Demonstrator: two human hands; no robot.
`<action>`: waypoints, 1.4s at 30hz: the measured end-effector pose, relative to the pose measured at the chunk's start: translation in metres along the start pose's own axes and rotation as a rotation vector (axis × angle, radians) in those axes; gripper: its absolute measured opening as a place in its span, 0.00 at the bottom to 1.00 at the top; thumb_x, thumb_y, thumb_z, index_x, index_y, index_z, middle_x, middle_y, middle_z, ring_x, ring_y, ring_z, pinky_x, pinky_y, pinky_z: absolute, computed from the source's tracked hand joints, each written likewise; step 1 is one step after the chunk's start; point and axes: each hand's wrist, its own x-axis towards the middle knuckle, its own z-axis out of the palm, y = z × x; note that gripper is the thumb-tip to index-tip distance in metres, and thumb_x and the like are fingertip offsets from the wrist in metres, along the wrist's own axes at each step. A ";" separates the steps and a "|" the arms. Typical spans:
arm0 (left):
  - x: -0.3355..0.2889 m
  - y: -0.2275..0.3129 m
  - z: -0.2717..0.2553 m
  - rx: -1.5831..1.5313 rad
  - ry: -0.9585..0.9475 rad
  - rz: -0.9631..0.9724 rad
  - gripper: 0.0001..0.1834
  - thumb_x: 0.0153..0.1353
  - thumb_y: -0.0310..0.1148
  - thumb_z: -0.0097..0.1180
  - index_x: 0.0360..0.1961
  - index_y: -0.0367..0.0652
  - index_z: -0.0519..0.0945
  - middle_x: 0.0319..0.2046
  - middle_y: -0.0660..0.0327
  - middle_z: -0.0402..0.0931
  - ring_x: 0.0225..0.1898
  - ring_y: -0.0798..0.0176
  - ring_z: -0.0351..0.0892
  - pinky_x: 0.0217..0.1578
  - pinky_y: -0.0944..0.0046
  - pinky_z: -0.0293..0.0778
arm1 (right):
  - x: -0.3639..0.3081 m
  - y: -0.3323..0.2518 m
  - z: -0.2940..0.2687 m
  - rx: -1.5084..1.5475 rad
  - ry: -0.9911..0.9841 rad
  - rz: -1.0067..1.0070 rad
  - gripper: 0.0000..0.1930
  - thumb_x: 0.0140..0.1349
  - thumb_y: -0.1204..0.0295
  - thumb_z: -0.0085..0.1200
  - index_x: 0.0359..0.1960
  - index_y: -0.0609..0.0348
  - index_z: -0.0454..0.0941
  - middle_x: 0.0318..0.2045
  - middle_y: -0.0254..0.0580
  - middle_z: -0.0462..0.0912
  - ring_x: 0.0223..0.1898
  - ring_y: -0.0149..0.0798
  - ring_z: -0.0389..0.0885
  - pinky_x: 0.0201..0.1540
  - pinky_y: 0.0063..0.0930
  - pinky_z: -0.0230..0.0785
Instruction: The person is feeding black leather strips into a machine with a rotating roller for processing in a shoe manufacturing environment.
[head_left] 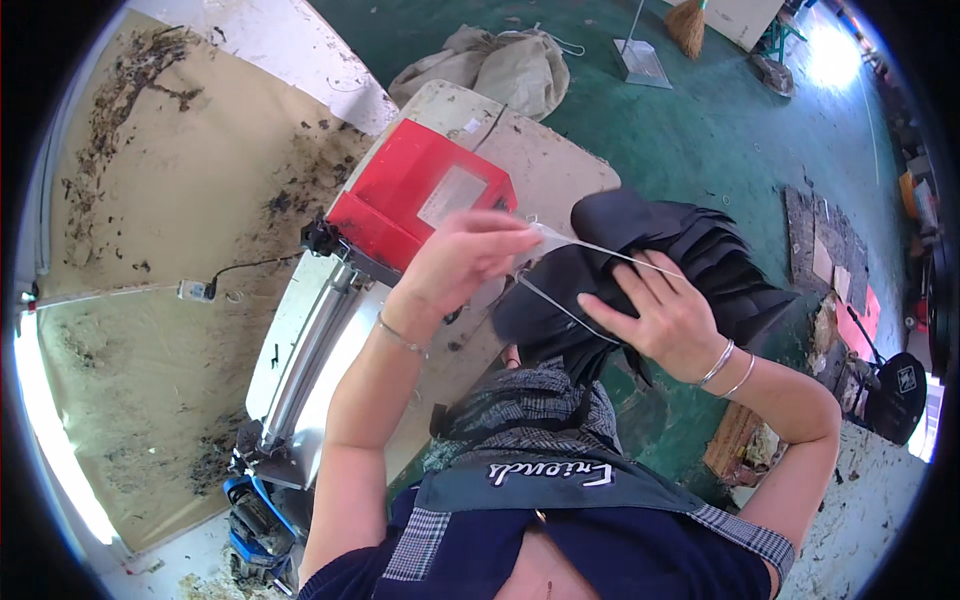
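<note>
The white string (600, 248) stretches between the two hands in two diverging strands, its long axis slanting from upper left to lower right above a fanned stack of black flat pieces (705, 240). Its gathered end lies at the fingertips of the left hand (465, 250), which is closed in a pinch on it, left of the stack. The right hand (665, 310) is nearer the stack: thumb and fingers spread wide, fingertips against the black pieces, the upper strand crossing its fingers; whether it grips anything cannot be told. Beyond the left hand sits a red machine (405, 190) on a pale tabletop (560, 145).
</note>
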 end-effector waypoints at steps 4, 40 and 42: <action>0.015 0.024 0.046 0.296 -0.051 0.230 0.07 0.56 0.26 0.61 0.34 0.31 0.82 0.15 0.70 0.69 0.17 0.78 0.61 0.18 0.75 0.54 | 0.008 -0.011 -0.003 0.069 0.029 -0.100 0.20 0.51 0.68 0.51 0.48 0.39 0.77 0.42 0.46 0.79 0.45 0.46 0.77 0.58 0.40 0.66; -0.012 -0.099 0.024 0.000 0.036 0.101 0.09 0.58 0.25 0.61 0.31 0.45 0.72 0.25 0.71 0.73 0.25 0.77 0.72 0.22 0.76 0.64 | -0.057 0.042 0.045 2.229 0.611 1.256 0.19 0.66 0.75 0.44 0.59 0.62 0.66 0.53 0.41 0.76 0.52 0.40 0.77 0.56 0.33 0.72; -0.007 -0.082 0.022 0.051 0.092 0.315 0.15 0.56 0.29 0.65 0.41 0.41 0.74 0.35 0.65 0.76 0.33 0.75 0.75 0.34 0.74 0.69 | -0.058 0.033 0.054 2.365 0.555 1.213 0.20 0.67 0.71 0.42 0.60 0.62 0.65 0.55 0.43 0.74 0.54 0.41 0.76 0.57 0.35 0.71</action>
